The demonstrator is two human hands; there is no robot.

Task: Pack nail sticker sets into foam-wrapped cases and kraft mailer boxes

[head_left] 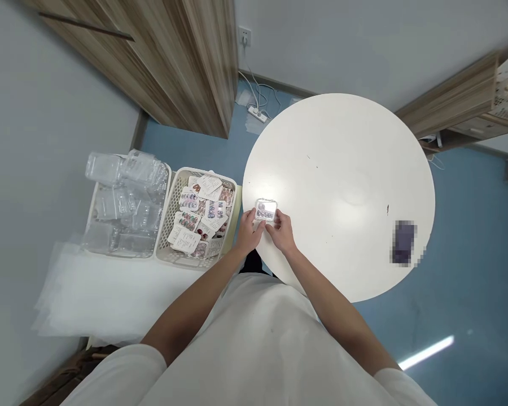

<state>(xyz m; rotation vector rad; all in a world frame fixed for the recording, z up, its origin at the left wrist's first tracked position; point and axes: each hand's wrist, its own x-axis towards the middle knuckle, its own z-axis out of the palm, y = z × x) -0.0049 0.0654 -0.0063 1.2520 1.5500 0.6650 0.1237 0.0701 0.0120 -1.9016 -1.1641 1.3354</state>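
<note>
A small clear plastic case [266, 210] lies at the near left edge of the round white table [322, 135]. Inside it shows a card with rows of shiny, purplish press-on nails. My left hand [248, 232] grips the case at its left and lower side, fingers curled against it. At the right and lower side my right hand [283, 231] holds the same case, its thumb close to the left thumb. Left of the table, a white basket [166, 239] contains many nail cards [186, 239], some face up, some turned over.
Another basket [166, 194] is heaped with clear empty plastic cases [114, 202]. Translucent plastic sheets [97, 293] lie in front of it. A pixelated dark object [403, 242] rests at the table's right. A power strip [257, 114] with cables is on the floor beside a wooden cabinet [195, 62].
</note>
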